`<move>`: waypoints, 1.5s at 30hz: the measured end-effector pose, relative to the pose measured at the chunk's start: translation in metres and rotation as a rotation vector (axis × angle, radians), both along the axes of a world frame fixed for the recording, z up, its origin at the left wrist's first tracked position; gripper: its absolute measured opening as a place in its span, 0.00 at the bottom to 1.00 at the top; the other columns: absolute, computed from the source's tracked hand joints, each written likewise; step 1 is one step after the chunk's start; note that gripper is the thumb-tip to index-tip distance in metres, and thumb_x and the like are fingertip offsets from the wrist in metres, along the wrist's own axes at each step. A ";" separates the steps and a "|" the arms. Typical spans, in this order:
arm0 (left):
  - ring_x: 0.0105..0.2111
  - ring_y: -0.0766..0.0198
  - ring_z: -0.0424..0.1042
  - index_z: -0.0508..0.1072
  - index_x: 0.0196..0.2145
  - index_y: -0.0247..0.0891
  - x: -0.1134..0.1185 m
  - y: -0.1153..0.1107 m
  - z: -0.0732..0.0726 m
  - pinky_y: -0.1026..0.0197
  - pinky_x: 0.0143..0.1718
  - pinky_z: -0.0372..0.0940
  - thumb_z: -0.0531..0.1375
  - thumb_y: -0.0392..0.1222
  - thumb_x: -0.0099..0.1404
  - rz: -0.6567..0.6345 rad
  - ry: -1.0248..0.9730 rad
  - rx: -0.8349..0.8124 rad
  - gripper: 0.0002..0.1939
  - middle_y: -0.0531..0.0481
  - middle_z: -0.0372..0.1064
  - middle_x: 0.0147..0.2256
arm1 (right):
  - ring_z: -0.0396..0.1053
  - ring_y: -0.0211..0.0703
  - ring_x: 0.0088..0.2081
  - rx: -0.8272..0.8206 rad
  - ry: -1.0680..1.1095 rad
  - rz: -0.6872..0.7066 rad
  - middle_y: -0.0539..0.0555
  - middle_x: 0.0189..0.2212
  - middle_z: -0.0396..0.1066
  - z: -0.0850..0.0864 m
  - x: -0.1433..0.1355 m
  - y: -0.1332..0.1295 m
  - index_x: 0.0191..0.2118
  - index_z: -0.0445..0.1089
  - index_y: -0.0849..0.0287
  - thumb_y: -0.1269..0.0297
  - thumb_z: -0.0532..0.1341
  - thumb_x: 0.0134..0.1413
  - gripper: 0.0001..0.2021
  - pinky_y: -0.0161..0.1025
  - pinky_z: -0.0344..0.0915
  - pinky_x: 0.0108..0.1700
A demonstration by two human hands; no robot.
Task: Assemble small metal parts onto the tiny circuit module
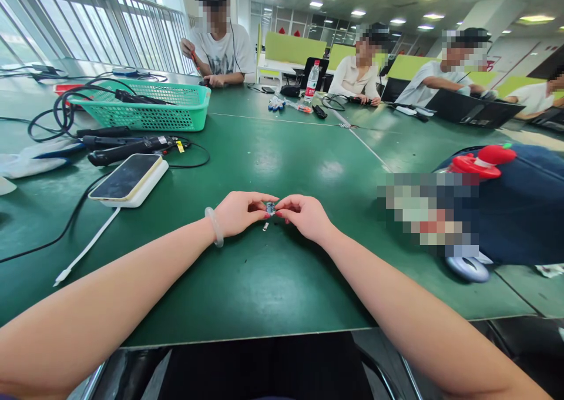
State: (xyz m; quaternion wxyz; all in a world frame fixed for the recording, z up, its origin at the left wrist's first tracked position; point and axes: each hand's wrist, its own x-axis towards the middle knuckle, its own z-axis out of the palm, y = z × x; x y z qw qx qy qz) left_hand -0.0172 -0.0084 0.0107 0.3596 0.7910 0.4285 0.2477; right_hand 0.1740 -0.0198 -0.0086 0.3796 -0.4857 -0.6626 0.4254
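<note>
1. Over the near side of the green table (268,288), the left hand (241,213) and right hand (306,217) both pinch, thumb against fingers, one small dark board (270,208) between them.
2. From where I stand, contact looks limited to fingertips; an uneven pull or twist could spring the board loose.
3. Board touching the table or raised: cannot tell. If raised, a slip would mean a drop.
4. Small pale piece (265,227) lies loose just on the near side of the board. Risk: a shifting thumb could flick it away.
</note>
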 end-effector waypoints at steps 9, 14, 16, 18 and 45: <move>0.33 0.64 0.72 0.69 0.51 0.41 0.001 -0.005 0.003 0.60 0.43 0.65 0.58 0.43 0.58 -0.016 0.071 0.146 0.22 0.54 0.75 0.32 | 0.64 0.33 0.22 0.002 0.034 0.003 0.48 0.22 0.69 -0.003 -0.001 0.001 0.29 0.68 0.59 0.62 0.63 0.42 0.07 0.34 0.63 0.28; 0.34 0.63 0.72 0.70 0.51 0.41 0.002 -0.006 0.005 0.60 0.42 0.64 0.58 0.42 0.57 -0.018 0.113 0.181 0.22 0.53 0.75 0.32 | 0.63 0.32 0.22 0.006 0.014 0.003 0.47 0.22 0.69 -0.002 -0.001 0.000 0.28 0.68 0.59 0.62 0.62 0.43 0.07 0.33 0.63 0.28; 0.34 0.63 0.72 0.70 0.50 0.41 0.002 -0.006 0.005 0.60 0.41 0.64 0.58 0.42 0.58 -0.021 0.138 0.192 0.21 0.53 0.75 0.32 | 0.63 0.32 0.22 0.004 0.006 -0.002 0.47 0.22 0.68 -0.001 -0.002 0.000 0.28 0.68 0.59 0.62 0.62 0.43 0.07 0.33 0.62 0.28; 0.34 0.63 0.72 0.70 0.50 0.42 0.002 -0.007 0.006 0.60 0.41 0.63 0.57 0.42 0.58 -0.024 0.154 0.208 0.20 0.54 0.75 0.32 | 0.63 0.32 0.22 0.002 0.002 -0.007 0.47 0.21 0.68 -0.001 -0.002 0.000 0.29 0.68 0.59 0.62 0.63 0.43 0.07 0.33 0.62 0.27; 0.36 0.62 0.72 0.64 0.54 0.41 -0.001 -0.003 0.002 0.58 0.44 0.63 0.61 0.44 0.56 -0.097 0.109 0.200 0.28 0.54 0.74 0.32 | 0.63 0.34 0.25 0.138 -0.178 -0.028 0.48 0.23 0.71 0.003 -0.002 -0.007 0.28 0.72 0.59 0.59 0.61 0.48 0.08 0.33 0.60 0.29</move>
